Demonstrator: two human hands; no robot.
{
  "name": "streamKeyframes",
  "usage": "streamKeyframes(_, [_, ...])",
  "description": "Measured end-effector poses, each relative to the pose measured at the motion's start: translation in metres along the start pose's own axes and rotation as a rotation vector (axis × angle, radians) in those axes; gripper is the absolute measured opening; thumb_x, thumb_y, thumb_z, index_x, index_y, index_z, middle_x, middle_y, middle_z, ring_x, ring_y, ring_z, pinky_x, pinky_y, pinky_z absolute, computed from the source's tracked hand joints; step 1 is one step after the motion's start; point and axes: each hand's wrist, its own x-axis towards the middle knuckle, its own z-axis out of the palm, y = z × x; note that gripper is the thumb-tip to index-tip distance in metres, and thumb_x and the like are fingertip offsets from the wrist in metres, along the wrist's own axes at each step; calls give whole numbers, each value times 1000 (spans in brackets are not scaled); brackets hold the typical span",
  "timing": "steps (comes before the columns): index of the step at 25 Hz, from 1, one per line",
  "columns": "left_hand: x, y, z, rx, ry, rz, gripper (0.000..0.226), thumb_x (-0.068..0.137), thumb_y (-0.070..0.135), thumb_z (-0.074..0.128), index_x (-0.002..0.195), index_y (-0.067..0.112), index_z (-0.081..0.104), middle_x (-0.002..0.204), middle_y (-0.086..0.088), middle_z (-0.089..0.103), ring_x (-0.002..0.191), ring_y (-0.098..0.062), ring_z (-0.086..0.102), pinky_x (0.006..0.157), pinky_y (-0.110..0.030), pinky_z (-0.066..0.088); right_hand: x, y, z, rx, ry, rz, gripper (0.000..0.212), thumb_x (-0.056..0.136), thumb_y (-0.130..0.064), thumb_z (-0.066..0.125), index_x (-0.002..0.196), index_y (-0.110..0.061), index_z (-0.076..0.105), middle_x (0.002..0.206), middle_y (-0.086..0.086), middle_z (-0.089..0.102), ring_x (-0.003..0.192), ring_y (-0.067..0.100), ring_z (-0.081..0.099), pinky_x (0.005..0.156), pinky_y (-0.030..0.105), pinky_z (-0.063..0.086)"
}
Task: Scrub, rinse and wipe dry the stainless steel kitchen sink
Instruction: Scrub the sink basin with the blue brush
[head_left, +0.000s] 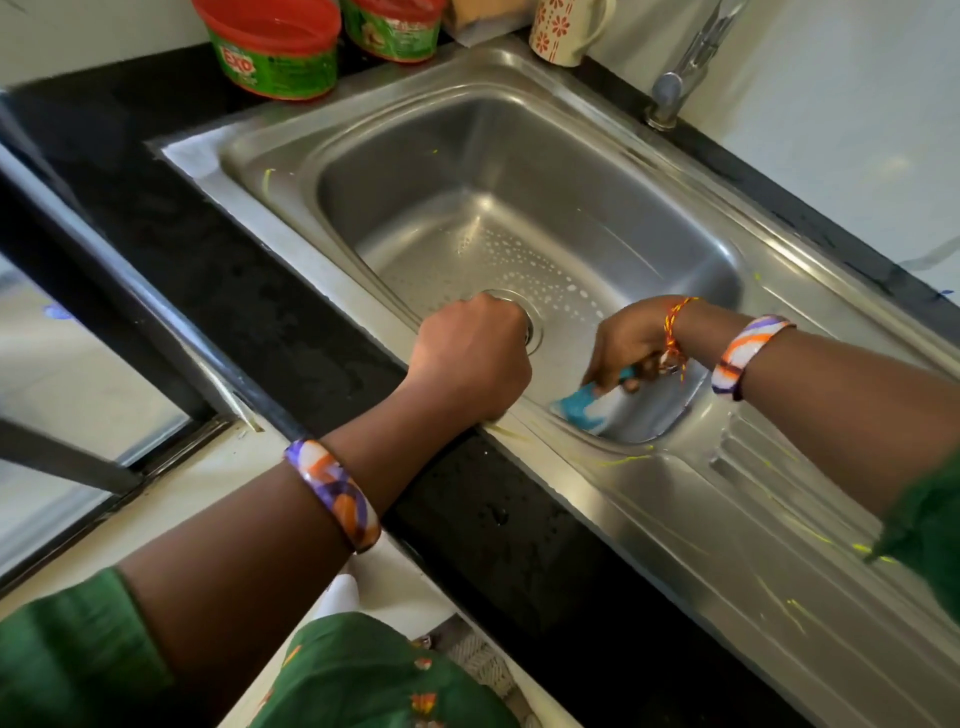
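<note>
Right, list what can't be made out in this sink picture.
Head view only:
- Drain: mostly hidden behind the left hand.
- Left fingers: curled over the sink's front rim, out of sight.
- Blue and white scrubber: blurred, part covered by the right hand, so its type is unclear.
- Tap: spout cut off by the top edge.
- Two red-lidded tubs: tops cropped, second label unreadable.

Wet stainless steel sink (519, 156), blue-white scrubber (587, 408) against its near wall

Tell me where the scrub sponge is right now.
In the head view, the blue-and-white sponge sits low right in the sink, gripped by the right hand against the near wall.
</note>
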Motion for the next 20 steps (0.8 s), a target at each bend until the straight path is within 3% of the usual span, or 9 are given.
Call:
streamKeyframes(3, [-1, 1, 1, -2, 10, 2, 19, 89, 9, 44, 78, 15, 59, 58, 4, 39, 48, -10, 34, 41, -22, 20, 3, 26, -17, -248, 467, 102, 33, 85, -20, 61, 116, -7, 64, 83, 7, 70, 75, 19, 67, 72, 23, 54])
streamKeyframes(7, [0, 0, 0, 3, 2, -1, 20, 89, 9, 43, 83, 15, 61, 58, 4, 39, 48, -9, 33, 41, -22, 20, -10, 9, -19, 51, 14, 56, 30, 89, -20, 59, 118, -13, 65, 42, 0, 55, 34, 11, 46, 37, 14, 39])
streamKeyframes(8, [0, 0, -1, 7, -2, -2, 20, 89, 9, 43, 84, 15, 62, 58, 4, 38, 48, -9, 33, 41, -22, 20, -11, 12, -22, -23, 55, 49, 30, 90, -20, 58, 118, -11, 64, 50, 2, 59, 42, 15, 52, 43, 18, 45])
streamKeyframes(10, [-1, 2, -2, 10, -5, 4, 21, 89, 10, 43, 85, 15, 63, 58, 4, 37, 48, -9, 31, 40, -22, 19, -18, 27, -31, -222, 392, 74, 27, 88, -19, 59, 110, -7, 66, 77, 9, 68, 72, 25, 64, 70, 26, 51])
streamKeyframes(11, [-2, 2, -2, 14, -4, 3, 21, 90, 10, 43, 85, 15, 63, 58, 4, 37, 47, -9, 31, 40, -22, 19, -18, 33, -32, -173, 427, 75, 21, 87, -18, 60, 104, -9, 68, 75, 9, 68, 69, 23, 64, 69, 26, 51])
streamKeyframes(14, [-1, 2, -3, 24, -11, 9, 20, 90, 10, 43, 82, 16, 61, 57, 4, 40, 47, -9, 35, 40, -22, 20, -31, 18, -24, 79, 71, 20, 18, 88, -17, 60, 102, -25, 68, 41, -2, 49, 31, 10, 38, 39, 14, 35])
streamKeyframes(15, [0, 1, -2, 23, -11, 10, 20, 89, 9, 43, 80, 16, 60, 57, 4, 41, 47, -9, 36, 40, -22, 20, -33, 16, -25, 54, 84, 25, 19, 88, -17, 60, 104, -23, 68, 41, -2, 49, 33, 11, 40, 38, 13, 31])
streamKeyframes(18, [-2, 2, 0, 22, -5, 7, 20, 87, 8, 43, 76, 16, 58, 59, 3, 46, 49, -11, 41, 41, -23, 23, -35, 32, -33, -208, 461, 90, 29, 85, -22, 63, 109, -7, 67, 69, 6, 68, 68, 23, 64, 52, 20, 39])
streamKeyframes(20, [-1, 1, 1, 24, -1, 0, 20, 86, 7, 44, 76, 15, 59, 59, 2, 48, 49, -13, 43, 41, -23, 24, -38, 28, -31, -43, 327, 36, 21, 86, -19, 62, 105, -13, 69, 50, 2, 62, 42, 14, 55, 44, 15, 38])
